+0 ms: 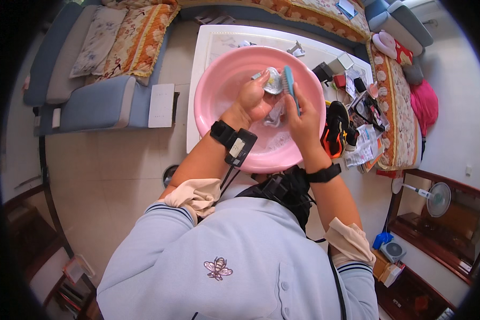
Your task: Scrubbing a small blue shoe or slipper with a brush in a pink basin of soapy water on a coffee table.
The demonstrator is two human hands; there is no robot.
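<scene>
Over a pink plastic basin [208, 116] of soapy water, my left hand [255, 98] holds a small silvery item [273, 82] with a yellow mark; its exact kind is unclear. The blue scrubbing brush [289, 80] is in my right hand [304, 116], its pale bristles facing the silvery item at close range. A translucent, crumpled-looking thing [275, 116] lies in the basin below my hands. Suds float near the front of the water.
The basin stands on a white table [220, 34]. Close on its right are a black and orange shoe [336, 128], a black box [323, 73], a white box [341, 63] and plastic packaging [362, 148]. Sofas [92, 102] surround the table.
</scene>
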